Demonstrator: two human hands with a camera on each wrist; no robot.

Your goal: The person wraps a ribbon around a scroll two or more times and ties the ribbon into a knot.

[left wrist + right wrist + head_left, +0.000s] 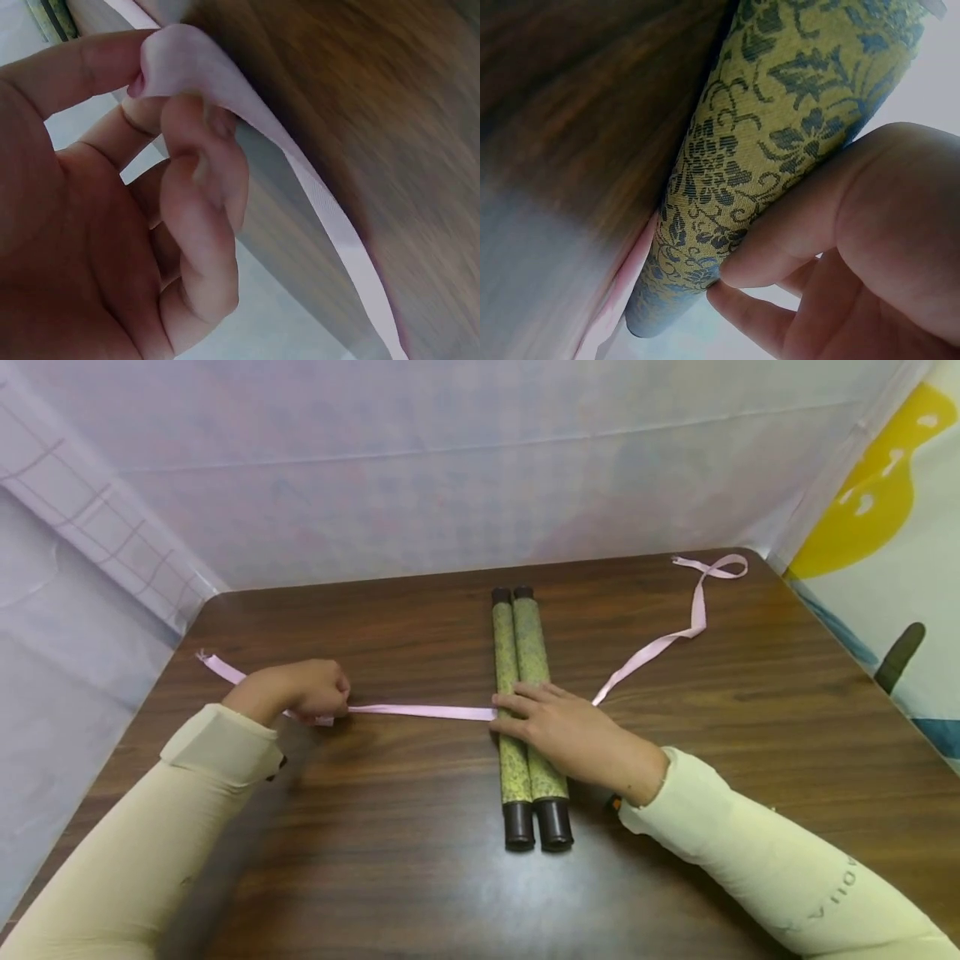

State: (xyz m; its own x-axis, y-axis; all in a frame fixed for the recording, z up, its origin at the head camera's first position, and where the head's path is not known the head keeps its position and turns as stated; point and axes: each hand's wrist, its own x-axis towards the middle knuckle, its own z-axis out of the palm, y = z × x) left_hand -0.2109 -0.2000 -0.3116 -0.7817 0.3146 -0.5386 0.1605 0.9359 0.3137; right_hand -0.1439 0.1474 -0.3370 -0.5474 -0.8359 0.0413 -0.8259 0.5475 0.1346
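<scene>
Two rolls of a scroll (516,774), covered in yellow-green floral brocade with dark end knobs, lie side by side on the table. A pale pink ribbon (427,712) passes beneath them and comes out on both sides. My left hand (303,687) pinches the ribbon left of the rolls; in the left wrist view the ribbon (330,214) folds over its fingertips and trails down. Across both rolls rests my right hand (573,735), its fingers fairly straight. Close up in the right wrist view, its digits touch the brocade (780,135).
The brown wood-grain table (375,877) ends at a pale hanging cloth (420,510) at the back. The ribbon's right tail (699,610) twists toward the far right corner. Its frayed left end (223,669) lies near the left edge.
</scene>
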